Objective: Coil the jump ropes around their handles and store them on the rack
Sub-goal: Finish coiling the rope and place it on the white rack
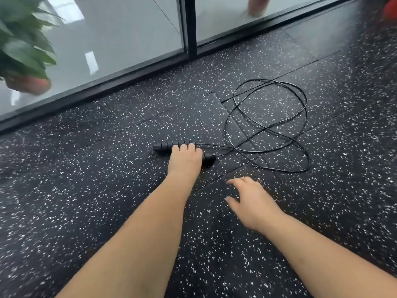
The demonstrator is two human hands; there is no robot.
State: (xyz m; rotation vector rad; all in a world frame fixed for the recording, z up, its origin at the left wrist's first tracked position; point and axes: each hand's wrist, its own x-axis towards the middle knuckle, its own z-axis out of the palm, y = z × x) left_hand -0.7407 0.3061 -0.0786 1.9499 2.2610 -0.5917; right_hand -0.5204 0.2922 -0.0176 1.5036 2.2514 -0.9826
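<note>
One jump rope lies on the speckled floor (86,173), and its two black handles (165,145) sit side by side, nearly parallel, both under the left hand (185,161). That hand's fingers curl down over the handles, fingertips on the far one; the thumb is hidden, so how firm the grip is cannot be told. The right hand (251,198) hovers nearer the person than the handles and to their right, fingers loosely spread, holding nothing. The thin black cord (267,127) runs off the handles' right ends into loose, overlapping loops to the right of and beyond them. The cord looks light, limp and a little springy, likely to tangle where it crosses itself, so it is best gathered from the handle ends outward. The ribbed handles look stiff and easy to hold, the natural place to grip with one hand while the other winds. No rack shows; a glass wall (107,39) stands beyond the handles
</note>
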